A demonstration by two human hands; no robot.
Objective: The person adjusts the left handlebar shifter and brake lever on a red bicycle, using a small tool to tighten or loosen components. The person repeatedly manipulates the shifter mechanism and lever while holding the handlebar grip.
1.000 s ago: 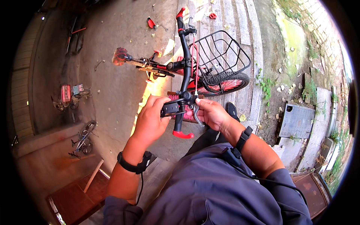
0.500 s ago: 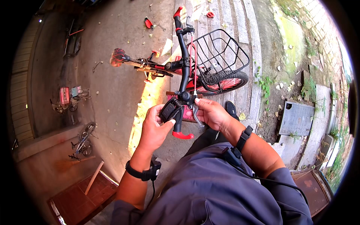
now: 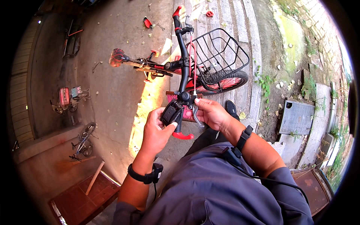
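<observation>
A black handlebar [image 3: 183,71] with red grip ends crosses in front of me, part of a red and black bicycle. My left hand [image 3: 156,126] is closed round a black boxy part [image 3: 172,111] at the near end of the bar, its thumb along the lower edge. What exactly that part is, I cannot make out. My right hand [image 3: 214,114] pinches the silver brake lever [image 3: 196,115] beside the bar, thumb at the lever's pivot, other fingers partly hidden beneath. Under the hands is a pink and brown patterned surface [image 3: 187,114].
A black wire basket [image 3: 221,47] sits over the front wheel [image 3: 228,80]. The saddle [image 3: 117,57] points away to the left. Red scraps [image 3: 147,23] lie on the concrete. Farther left are a small bicycle [image 3: 85,140] and a brown board [image 3: 84,197] with a wooden handle.
My left hand and the black part have shifted slightly to the right, and the part looks a little more tilted. The right hand stays on the brake lever.
</observation>
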